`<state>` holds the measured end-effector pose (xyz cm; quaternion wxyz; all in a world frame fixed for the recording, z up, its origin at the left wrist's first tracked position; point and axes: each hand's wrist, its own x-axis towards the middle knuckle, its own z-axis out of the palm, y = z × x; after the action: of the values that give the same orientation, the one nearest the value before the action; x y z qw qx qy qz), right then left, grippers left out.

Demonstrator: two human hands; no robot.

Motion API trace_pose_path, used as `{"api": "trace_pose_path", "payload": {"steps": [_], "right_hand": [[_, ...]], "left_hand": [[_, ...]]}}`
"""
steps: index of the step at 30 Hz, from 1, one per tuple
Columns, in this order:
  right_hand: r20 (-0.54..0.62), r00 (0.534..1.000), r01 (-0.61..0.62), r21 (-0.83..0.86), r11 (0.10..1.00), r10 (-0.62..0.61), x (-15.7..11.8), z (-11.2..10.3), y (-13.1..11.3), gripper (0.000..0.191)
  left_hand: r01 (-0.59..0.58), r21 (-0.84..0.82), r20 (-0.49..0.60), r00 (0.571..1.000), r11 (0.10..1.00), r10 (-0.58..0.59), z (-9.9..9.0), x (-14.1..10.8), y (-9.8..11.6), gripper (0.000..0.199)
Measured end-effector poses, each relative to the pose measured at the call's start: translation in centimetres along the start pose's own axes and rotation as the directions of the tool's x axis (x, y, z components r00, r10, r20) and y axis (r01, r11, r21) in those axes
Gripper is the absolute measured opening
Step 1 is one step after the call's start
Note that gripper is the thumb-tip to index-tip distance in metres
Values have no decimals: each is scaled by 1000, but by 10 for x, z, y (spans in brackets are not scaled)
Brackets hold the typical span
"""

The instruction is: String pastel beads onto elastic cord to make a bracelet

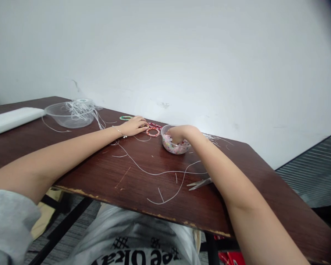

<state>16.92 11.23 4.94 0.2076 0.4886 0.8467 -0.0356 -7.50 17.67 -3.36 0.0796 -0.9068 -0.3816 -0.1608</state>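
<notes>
Dipped the right hand [179, 134] into a small clear plastic bowl [166, 129] of pastel beads [172, 145] on a dark wood-grain table [253, 180], its fingers [174, 139] curled downward and buried among the beads; could not tell from the head-worn view whether they had hold of any. Laid the left hand [135, 126] palm-down on the table, its fingers [142, 123] lying together and nearly straight, gripping nothing visible, just beside a coral beaded bracelet [152, 132] and a pink-and-red beaded bracelet [154, 126]. Showed a green beaded bracelet [126, 117] farther left, near the white wall [165, 55], and a thin silver bangle [120, 131] around the left wrist. Revealed loose strands of white elastic cord [157, 173] curving across the table between the forearms, with steel scissors [200, 183] lying closed beside the right forearm. Showed a second clear plastic bowl [68, 119] at the far left, tangled with more white cord, next to a flat white block [13, 119] at the table's end. Caught a grey sleeve [8, 221] at the left upper arm and a grey printed shirt [132, 239] below the table's chipped edge.
</notes>
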Motion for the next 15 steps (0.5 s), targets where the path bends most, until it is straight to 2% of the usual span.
{"api": "trace_pose_path", "payload": {"steps": [4,9,15], "right_hand": [[37,998,55,-62,997,-53,-2,-3,3,55],[23,996,91,-48,995,-90,-4,-6,9,57],[-20,994,107,-17,994,-107,-9,-9,15,45]], "left_hand": [[13,-17,-4,1000,1000,-13,2,0,-2,47],[15,-11,-6,1000,1000,-15,2,0,-1,45],[8,-2,-12,1000,1000,-8,1,0,1,45]]}}
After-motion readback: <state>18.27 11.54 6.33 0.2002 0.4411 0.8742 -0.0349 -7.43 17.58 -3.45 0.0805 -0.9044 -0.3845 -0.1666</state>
